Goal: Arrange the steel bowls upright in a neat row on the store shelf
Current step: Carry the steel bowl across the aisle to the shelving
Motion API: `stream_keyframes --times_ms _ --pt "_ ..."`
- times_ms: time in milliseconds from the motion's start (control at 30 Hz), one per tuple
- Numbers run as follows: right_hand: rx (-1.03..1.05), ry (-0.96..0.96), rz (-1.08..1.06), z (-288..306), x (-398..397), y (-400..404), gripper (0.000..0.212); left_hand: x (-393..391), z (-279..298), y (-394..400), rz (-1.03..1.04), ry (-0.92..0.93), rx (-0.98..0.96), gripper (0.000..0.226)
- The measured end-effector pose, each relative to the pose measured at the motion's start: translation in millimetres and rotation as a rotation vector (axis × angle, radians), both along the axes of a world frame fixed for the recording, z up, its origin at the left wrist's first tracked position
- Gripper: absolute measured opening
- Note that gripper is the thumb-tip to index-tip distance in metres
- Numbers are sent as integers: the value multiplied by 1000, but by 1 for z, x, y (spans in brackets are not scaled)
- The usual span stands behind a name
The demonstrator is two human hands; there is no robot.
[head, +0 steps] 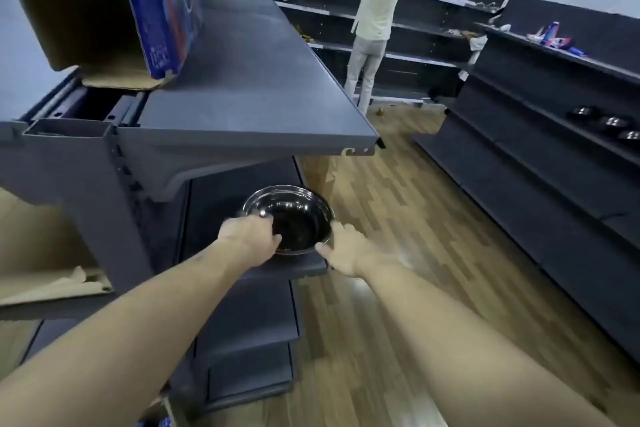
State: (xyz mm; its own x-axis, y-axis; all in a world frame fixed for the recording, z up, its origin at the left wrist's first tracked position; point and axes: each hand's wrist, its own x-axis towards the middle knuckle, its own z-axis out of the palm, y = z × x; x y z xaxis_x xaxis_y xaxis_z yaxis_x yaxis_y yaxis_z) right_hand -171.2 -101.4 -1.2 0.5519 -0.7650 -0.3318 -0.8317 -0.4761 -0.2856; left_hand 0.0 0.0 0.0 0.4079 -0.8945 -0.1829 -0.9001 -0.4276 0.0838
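Observation:
A shiny steel bowl [294,215] stands upright near the front corner of a dark grey shelf [294,269], below a wider top shelf. My left hand [251,236] grips its left rim, thumb over the edge. My right hand [343,248] is at the bowl's right side, fingers spread and touching or nearly touching the rim. Three more steel bowls [613,121] stand upright in a row on a dark shelf across the aisle at the far right.
The top shelf [259,97] overhangs the bowl and carries a blue cardboard box [104,3]. More cardboard [41,253] lies at the left. A person [375,17] in light clothes stands at the back shelving. A wood-look floor [398,218] aisle runs between the shelf units.

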Motion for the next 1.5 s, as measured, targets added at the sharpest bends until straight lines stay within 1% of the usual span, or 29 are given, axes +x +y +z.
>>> stream_keyframes --times_ms 133,300,433,533,567,600,633,667,700,733,767,900,967,1000,1100,1367,1500 --pt "32 -13 -28 -14 21 -29 63 22 -7 -15 46 -14 23 50" --pt "56 54 -40 -38 44 -57 79 35 -11 -24 131 3 52 53" --pt "115 106 -54 -52 55 -72 79 45 -11 -29 182 32 74 51" --pt "100 45 -98 -56 60 -84 87 41 -16 -34 167 45 89 50" --pt "147 11 -137 -57 61 -91 88 40 -18 -37 145 31 88 50" --pt "196 -26 -173 -60 59 -99 83 38 -18 -42 134 23 77 50" --pt "220 -47 -202 -55 53 -102 71 35 -17 -48 127 21 63 49" --pt "215 -35 -207 -48 40 -105 59 30 -15 -54 123 26 53 47" --pt "221 -78 -238 -45 27 -110 52 24 -14 -61 118 24 50 45" --pt "265 -170 -300 -45 15 -117 49 18 -15 -69 107 12 48 44" --pt "282 -245 -349 -42 2 -125 49 10 -15 -78 93 0 47 45" --pt "225 -321 -459 -34 -51 -165 51 -30 -9 -124 1 -47 26 55" --pt "252 -390 -550 -25 -83 -184 56 -55 -3 -154 -57 -77 26 59" --pt "273 -428 -591 -20 -100 -193 57 -69 0 -170 -90 -94 20 59" --pt "267 -524 -707 -5 -154 -214 52 -118 9 -217 -207 -141 -20 51" --pt "147 -574 -912 19 -289 -263 47 -246 32 -312 -454 -196 -63 54" --pt "87 -577 -1020 20 -345 -286 52 -293 34 -354 -549 -203 -61 55"
